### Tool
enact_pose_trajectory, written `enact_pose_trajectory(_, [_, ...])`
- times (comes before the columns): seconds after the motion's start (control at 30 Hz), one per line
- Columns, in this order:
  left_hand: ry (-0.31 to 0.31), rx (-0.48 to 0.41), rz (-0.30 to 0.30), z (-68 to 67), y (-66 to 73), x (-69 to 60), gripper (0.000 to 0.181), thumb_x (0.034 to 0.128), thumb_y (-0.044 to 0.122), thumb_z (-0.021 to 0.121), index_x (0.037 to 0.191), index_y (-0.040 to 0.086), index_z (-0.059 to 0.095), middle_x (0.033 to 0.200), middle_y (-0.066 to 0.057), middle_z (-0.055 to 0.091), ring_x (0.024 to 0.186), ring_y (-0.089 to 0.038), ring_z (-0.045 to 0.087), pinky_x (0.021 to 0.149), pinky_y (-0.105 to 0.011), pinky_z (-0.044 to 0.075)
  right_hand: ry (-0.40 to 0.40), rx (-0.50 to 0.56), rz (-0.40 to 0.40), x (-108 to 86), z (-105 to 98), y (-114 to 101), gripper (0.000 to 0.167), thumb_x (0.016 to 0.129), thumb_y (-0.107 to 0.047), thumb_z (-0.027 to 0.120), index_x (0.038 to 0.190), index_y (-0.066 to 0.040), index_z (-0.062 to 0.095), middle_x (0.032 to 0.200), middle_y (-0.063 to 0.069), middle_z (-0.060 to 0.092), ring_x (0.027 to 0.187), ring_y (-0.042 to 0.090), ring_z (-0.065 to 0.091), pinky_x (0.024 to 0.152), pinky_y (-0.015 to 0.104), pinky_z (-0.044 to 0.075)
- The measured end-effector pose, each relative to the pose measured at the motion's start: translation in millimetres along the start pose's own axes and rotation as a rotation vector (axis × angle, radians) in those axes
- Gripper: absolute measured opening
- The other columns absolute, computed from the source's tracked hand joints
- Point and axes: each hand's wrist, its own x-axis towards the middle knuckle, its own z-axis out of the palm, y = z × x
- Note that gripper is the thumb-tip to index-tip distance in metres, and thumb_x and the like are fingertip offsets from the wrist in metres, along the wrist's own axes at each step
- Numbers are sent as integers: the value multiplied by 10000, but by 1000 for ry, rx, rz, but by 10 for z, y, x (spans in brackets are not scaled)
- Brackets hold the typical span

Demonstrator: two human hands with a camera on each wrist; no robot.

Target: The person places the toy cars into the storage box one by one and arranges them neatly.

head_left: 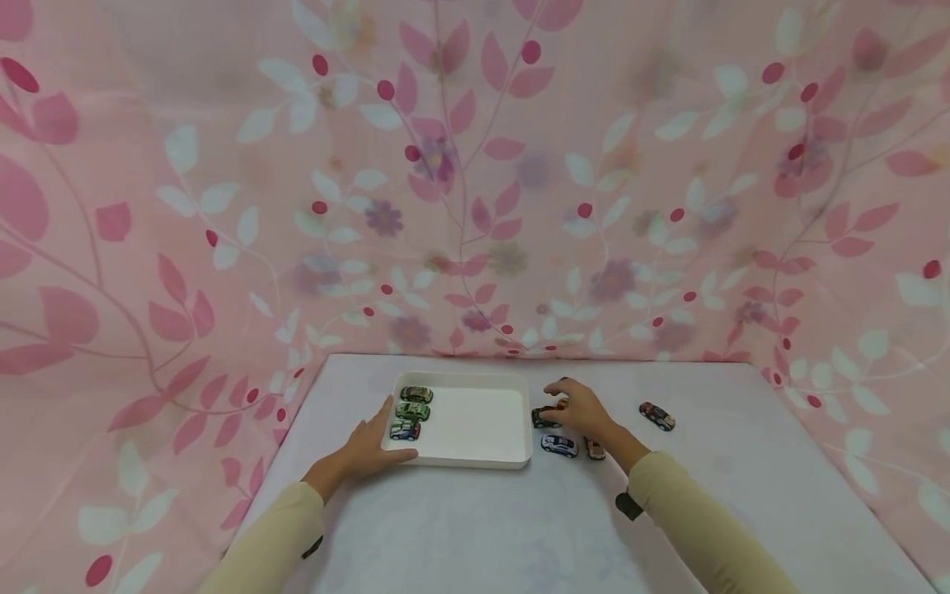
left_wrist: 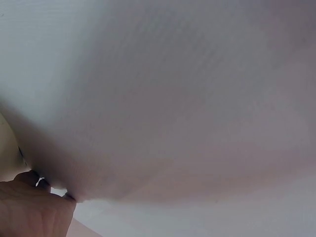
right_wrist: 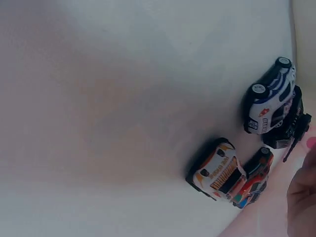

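My left hand (head_left: 367, 448) rests at the left side of a white tray (head_left: 475, 463), fingers along its side and thumb by the front rim. Three toy cars (head_left: 412, 411) stand in a column inside the tray's left end. Beyond the tray's right side, my right hand (head_left: 586, 410) hovers with thumb and index apart over a black toy vehicle (head_left: 545, 417) and an orange one (head_left: 562, 403). Close by are a white-and-blue toy car (right_wrist: 271, 101) and a white toy car with orange markings (right_wrist: 218, 169). The right wrist view shows a red toy car (right_wrist: 255, 177) beside it.
Farther right lies another toy car (head_left: 657, 416) by itself on the white-covered table (head_left: 482, 528). Pink floral cloth (head_left: 475, 206) hangs behind and at both sides. Dark wrist devices (head_left: 629, 505) show under the sleeves.
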Motion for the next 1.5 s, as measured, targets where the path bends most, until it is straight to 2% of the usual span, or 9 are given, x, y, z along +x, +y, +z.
enact_pose_trajectory(0.13, [-6,-7,-7,-14,16,-5,1240,771,637,730,1587,39,12,1598,-242,269,1472,-406,284,1189,-642,126,-44,24,28,-21,39,6,491,821,-179,810,1255,-17,648,1243,170,669,1114,351,654,947,495,532])
enact_pose_trajectory(0.33, [-8,-2,-15,-29,32,-5,1246,767,634,734,1583,23,18,1598,-249,262,1469,-418,281,1181,-655,129,-116,-28,64,-23,115,51,496,849,-123,765,1313,-32,618,1315,139,642,1071,316,648,958,498,513])
enact_pose_trajectory(0.5, [-18,-5,-26,-22,23,11,1254,769,668,712,1587,41,-2,1618,-221,233,1489,-393,250,1194,-643,99,-132,-26,117,-24,145,77,498,858,-150,751,1326,-53,612,1348,130,620,1189,330,600,1017,528,474])
enact_pose_trajectory(0.67, [-17,-10,-31,-24,26,18,1256,764,666,718,1589,49,0,1618,-217,237,1488,-394,253,1194,-643,95,-117,-44,91,-46,134,52,456,892,-264,726,1278,-37,641,1304,149,635,1235,352,571,1026,545,466])
enact_pose_trajectory(0.93, [-19,-16,-36,-32,6,27,1254,768,665,715,1590,59,-13,1628,-207,214,1495,-389,238,1201,-634,80,-76,-161,41,-59,122,-17,358,917,-380,672,1136,-99,699,1226,204,589,1051,312,610,791,486,555])
enact_pose_trajectory(1.1, [-8,-11,-34,-41,-15,29,1242,775,642,725,1589,49,-2,1624,-211,222,1492,-390,243,1196,-643,86,-53,-181,56,-37,167,-40,298,901,-407,695,992,-125,658,1213,215,543,892,252,602,619,372,515])
enact_pose_trajectory(1.2, [-10,-15,-40,-41,-10,22,1245,770,639,731,1590,51,0,1626,-208,217,1494,-389,239,1198,-641,80,-48,-192,53,-32,221,-8,265,885,-370,727,945,-140,609,1213,211,523,850,236,583,613,364,498])
enact_pose_trajectory(1.33, [-24,-17,-41,-22,15,8,1257,762,645,733,1589,49,-2,1622,-223,217,1489,-405,241,1197,-639,86,-35,-150,62,-50,256,47,310,839,-232,782,1066,-123,601,1273,230,503,955,315,613,762,485,545])
enact_pose_trajectory(1.5, [-18,-13,-42,4,25,8,1261,750,660,733,1593,67,6,1616,-214,247,1485,-396,259,1201,-629,96,-57,-40,111,-81,222,99,683,806,-187,814,1385,-77,470,1302,205,529,1127,338,588,950,548,499])
